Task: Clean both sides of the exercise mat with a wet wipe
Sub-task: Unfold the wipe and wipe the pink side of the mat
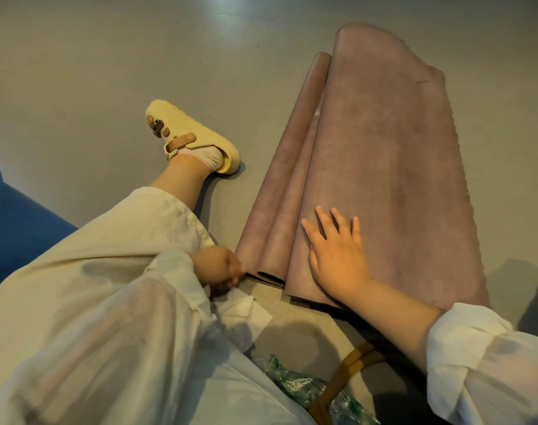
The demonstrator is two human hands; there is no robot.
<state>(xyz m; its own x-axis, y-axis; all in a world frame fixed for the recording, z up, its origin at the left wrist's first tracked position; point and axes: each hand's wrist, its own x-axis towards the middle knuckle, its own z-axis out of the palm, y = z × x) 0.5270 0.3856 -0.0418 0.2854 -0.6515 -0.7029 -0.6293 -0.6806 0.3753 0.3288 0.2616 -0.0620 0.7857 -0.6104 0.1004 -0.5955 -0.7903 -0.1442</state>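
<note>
Mat point(384, 154) first: it lies on the grey floor point(93, 56) to my right front, dusty pink, folded over on itself in loose rolls, with a narrower roll along its left side and a broad flap on top. My right hand point(338, 256) rests flat on that flap near its close edge, fingers spread and straight, pressing it down. My left hand point(220, 266) is curled at the near corner of the narrow roll and looks to be pinching the mat's edge there, though the fingertips are partly hidden, so I cannot swear to it. A white wet wipe point(249, 314) lies on the floor just below that hand, seemingly not in either hand. A green packet point(298, 384) sits lower down beside a tan strap point(347, 369). My left leg in pale trousers stretches out, with a cream shoe point(194, 136) near the mat's left side.

I judge this to be the turning or unfolding step, with the mat being arranged to show a fresh face rather than wiped. Next I would need to spread the rolls out flat, keep one hand pinning the mat, and pick the wipe up again before stroking across the bared surface.
</note>
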